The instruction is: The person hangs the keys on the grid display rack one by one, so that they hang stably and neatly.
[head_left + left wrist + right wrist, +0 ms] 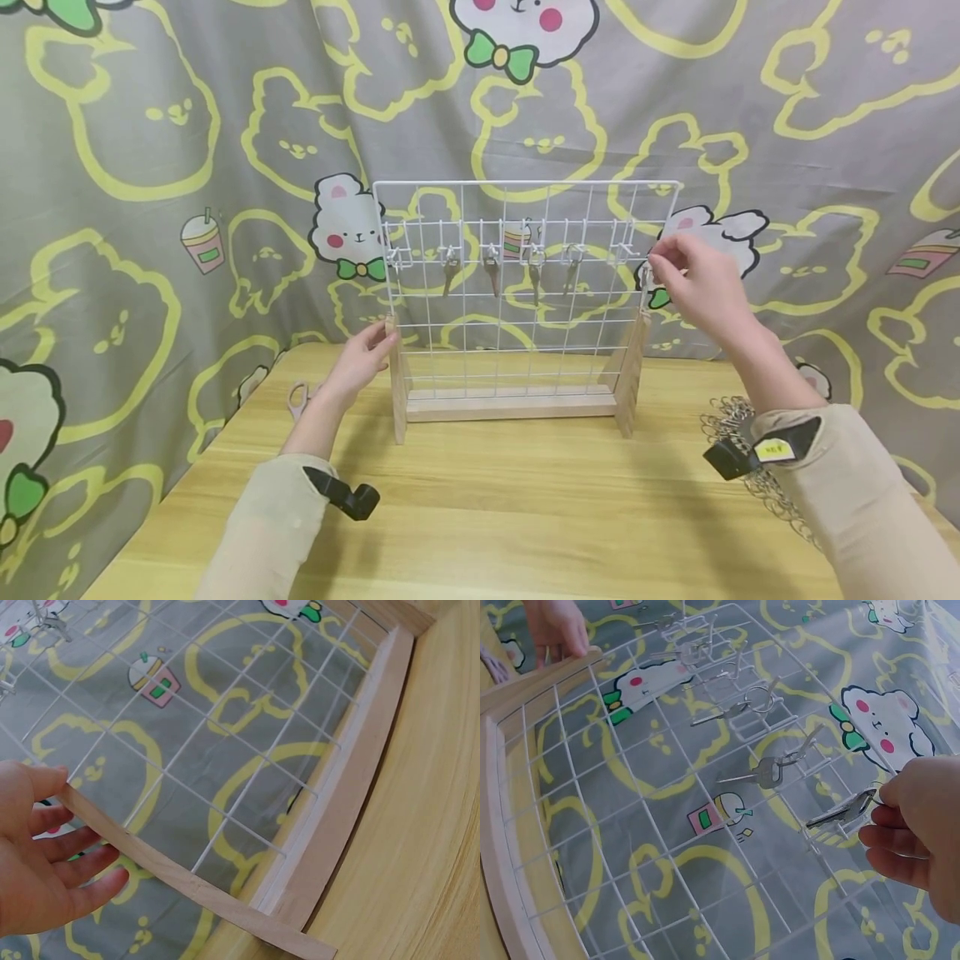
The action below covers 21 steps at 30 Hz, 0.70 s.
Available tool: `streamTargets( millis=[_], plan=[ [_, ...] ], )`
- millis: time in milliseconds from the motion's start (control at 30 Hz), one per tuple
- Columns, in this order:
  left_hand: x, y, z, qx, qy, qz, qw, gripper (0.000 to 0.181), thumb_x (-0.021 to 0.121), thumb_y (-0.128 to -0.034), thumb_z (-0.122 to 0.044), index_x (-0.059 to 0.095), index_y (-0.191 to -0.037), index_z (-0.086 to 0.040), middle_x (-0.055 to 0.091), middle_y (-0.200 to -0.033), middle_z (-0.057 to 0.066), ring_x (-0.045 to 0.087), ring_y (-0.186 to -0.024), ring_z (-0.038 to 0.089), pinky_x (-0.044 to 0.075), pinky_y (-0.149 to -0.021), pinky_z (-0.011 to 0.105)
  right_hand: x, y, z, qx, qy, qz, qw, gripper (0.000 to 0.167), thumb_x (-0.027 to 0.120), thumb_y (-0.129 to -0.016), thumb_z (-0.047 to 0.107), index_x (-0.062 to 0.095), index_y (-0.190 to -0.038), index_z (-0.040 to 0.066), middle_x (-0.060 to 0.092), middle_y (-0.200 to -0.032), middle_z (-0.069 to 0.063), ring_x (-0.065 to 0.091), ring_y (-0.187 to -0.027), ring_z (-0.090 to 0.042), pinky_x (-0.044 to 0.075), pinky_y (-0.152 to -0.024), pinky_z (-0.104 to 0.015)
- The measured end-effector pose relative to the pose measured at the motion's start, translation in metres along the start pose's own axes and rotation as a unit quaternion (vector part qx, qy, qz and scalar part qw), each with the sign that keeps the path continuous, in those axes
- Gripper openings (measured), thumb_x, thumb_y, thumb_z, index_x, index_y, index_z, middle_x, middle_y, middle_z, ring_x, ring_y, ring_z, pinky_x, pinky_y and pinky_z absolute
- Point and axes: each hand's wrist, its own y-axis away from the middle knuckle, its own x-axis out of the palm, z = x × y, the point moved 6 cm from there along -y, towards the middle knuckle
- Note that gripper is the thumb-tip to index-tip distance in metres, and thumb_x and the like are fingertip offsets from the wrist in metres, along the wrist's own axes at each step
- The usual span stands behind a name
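Observation:
A white wire grid [525, 323] stands upright in a wooden stand. My right hand [697, 279] is at its right edge, beside the rightmost white hook [624, 252]. Thumb and forefinger pinch a key [844, 811] by its ring. Several keys hang from the other hooks, among them a key [536, 271] near the middle and another key [763, 776] close to my right hand. On the left, my left hand [56, 851] rests its thumb on the top of the wooden side post [165, 862]. Its other fingers stay loose on the post's outer side.
Behind my left forearm lie scissors [298, 398], partly hidden. A heap of metal rings [729, 417] sits on the wooden table [525, 508] beneath my right forearm. A patterned grey curtain [262, 50] hangs behind the grid.

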Motion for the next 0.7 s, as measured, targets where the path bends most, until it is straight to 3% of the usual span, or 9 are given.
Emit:
streamTargets(
  millis=[133,333,500,700],
  plan=[
    [0.0,0.0,0.0,0.0,0.002,0.0,1.0,0.055,0.042,-0.1001,-0.023,0.021,-0.145,0.001,0.028,-0.146,0.023,0.03,-0.132,0.036,0.037,-0.102,0.049,0.001,-0.007,0.002,0.007,0.004,0.001,1.0,0.013,0.053,-0.094,0.012,0.06,-0.094,0.001,0.061,-0.078,-0.01,0.052,-0.065,-0.005,0.036,-0.056,-0.022],
    [0.0,0.0,-0.001,0.001,-0.001,0.001,1.0,0.055,0.042,-0.1002,-0.024,0.022,-0.145,0.001,0.027,-0.146,0.023,0.03,-0.132,0.036,0.037,-0.101,0.049,0.005,-0.013,0.003,0.0,0.012,-0.007,0.9999,0.012,0.053,-0.093,0.01,0.06,-0.093,0.0,0.062,-0.076,-0.011,0.054,-0.063,-0.006,0.035,-0.053,-0.021],
    [0.001,0.0,-0.001,0.003,0.002,0.003,1.0,0.055,0.042,-0.1003,-0.024,0.021,-0.145,0.001,0.027,-0.146,0.023,0.029,-0.132,0.036,0.037,-0.101,0.049,0.01,-0.013,0.001,0.007,0.013,-0.007,0.9999,0.013,0.051,-0.093,0.009,0.06,-0.093,-0.001,0.062,-0.076,-0.011,0.056,-0.067,-0.021,0.035,-0.055,-0.024],
    [0.0,-0.001,0.002,0.002,0.005,0.004,1.0,0.056,0.042,-0.1002,-0.024,0.021,-0.146,0.001,0.026,-0.147,0.023,0.027,-0.133,0.035,0.036,-0.102,0.049,0.015,-0.012,-0.003,0.009,-0.001,-0.007,0.9999,0.012,0.052,-0.092,0.007,0.06,-0.092,-0.001,0.059,-0.076,-0.012,0.049,-0.067,-0.021,0.035,-0.059,-0.027]
  ],
)
